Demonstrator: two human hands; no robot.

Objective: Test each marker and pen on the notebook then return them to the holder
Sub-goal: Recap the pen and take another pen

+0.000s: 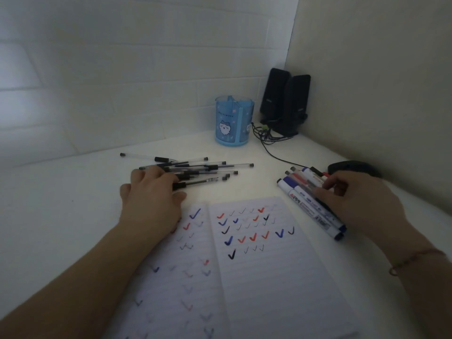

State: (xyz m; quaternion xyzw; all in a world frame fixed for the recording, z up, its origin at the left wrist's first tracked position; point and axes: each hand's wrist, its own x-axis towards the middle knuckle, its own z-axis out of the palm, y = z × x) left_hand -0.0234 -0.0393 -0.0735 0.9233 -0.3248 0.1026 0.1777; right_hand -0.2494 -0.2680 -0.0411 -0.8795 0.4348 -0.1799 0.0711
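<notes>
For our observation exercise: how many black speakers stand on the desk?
2. One speaker stands in the back corner, right of the blue holder; the other speaker stands just right of it, slightly nearer, partly overlapping it. Nothing suggests another is hidden.

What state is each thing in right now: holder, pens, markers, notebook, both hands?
holder: upright, looks empty
pens: loose pile on the table, capped
markers: bunched side by side on the table, capped
notebook: open flat, both pages ticked in red, blue, black
left hand: fingers spread, resting on the pens
right hand: fingers curled over the markers
</notes>
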